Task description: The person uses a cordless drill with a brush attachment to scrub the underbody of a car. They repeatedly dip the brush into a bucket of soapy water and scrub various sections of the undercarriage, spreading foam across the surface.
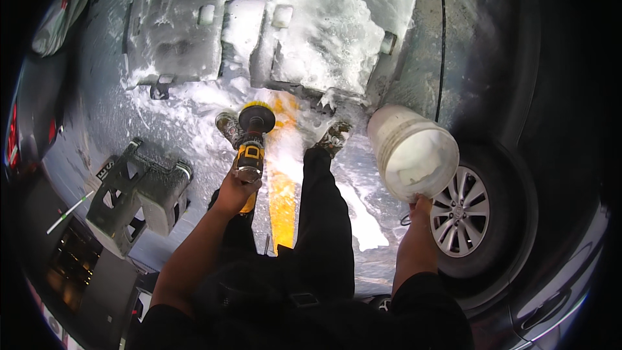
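My left hand [234,193] is closed around the grip of a black and yellow cordless drill [250,154]. A round brush with yellow bristles [258,107] is fitted to the drill's front end, above my left shoe and apart from the panels. My right hand [421,206] grips the near rim of a white plastic bucket [396,131], tilted with its mouth toward me and whitish foam inside. Ahead of my feet lie wide dark panels, maybe car floor mats [178,42], smeared with thick white foam [330,32].
A parked dark car with a silver-spoked wheel [457,214] stands close on the right. On the left is a dark plastic stand with cut-outs [139,188]. A black hose or cord [442,45] runs along the ground beyond the bucket. Foam and a yellow painted line [282,207] mark the wet floor.
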A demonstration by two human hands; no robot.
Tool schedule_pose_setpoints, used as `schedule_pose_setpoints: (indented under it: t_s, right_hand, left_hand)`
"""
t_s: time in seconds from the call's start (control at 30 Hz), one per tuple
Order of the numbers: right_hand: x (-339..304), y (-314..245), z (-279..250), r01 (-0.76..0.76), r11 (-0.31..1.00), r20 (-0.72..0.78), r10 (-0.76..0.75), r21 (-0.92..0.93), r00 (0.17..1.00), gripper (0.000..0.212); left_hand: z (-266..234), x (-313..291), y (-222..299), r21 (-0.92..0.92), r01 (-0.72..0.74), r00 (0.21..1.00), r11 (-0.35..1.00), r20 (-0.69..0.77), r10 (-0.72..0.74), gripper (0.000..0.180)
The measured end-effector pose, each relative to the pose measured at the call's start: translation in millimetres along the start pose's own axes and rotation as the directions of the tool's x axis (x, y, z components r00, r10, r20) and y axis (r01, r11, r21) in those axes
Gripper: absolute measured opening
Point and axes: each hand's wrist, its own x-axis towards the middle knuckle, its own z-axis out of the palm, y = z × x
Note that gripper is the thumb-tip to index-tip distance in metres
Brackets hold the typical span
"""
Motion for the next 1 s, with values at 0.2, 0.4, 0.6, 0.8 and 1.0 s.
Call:
schedule_pose_setpoints:
  t_s: [0.2, 0.4, 0.6, 0.8, 1.0]
  right_hand:
    - [-38.0, 20.1, 43.3, 0.35, 0.849, -0.349, -0.491, -0.395, 0.798, 0.06]
    - [-245.2, 17.8, 230.5, 0.814, 0.554, 0.733, -0.479, -0.175, 0.483, 0.083]
    - [-231.2, 65.2, 399.5, 0.175, 0.984, 0.671, -0.154, 0.036, 0.726, 0.043]
    - [-143.2, 14.0, 438.2, 0.449, 0.89, 0.322, -0.404, -0.078, 0.856, 0.029]
    - [-91.8, -37.1, 436.4, 0.401, 0.874, 0.371, -0.288, -0.274, 0.883, 0.023]
  left_hand:
    - [15.1, 63.0, 20.6, -0.21, 0.036, 0.984, 0.977, 0.176, 0.002, 0.033]
    - [42.0, 137.0, 15.9, -0.513, 0.021, 0.905, 0.858, 0.375, 0.202, 0.05]
    - [48.8, 204.7, 35.5, -0.008, -0.365, 0.623, 0.931, 0.741, 0.251, 0.087]
    - [52.8, 222.3, 93.2, 0.396, -0.898, 0.431, 0.191, 0.879, 0.206, 0.083]
    - [34.4, 248.7, 118.6, 0.529, -0.845, 0.523, 0.078, 0.787, 0.326, 0.088]
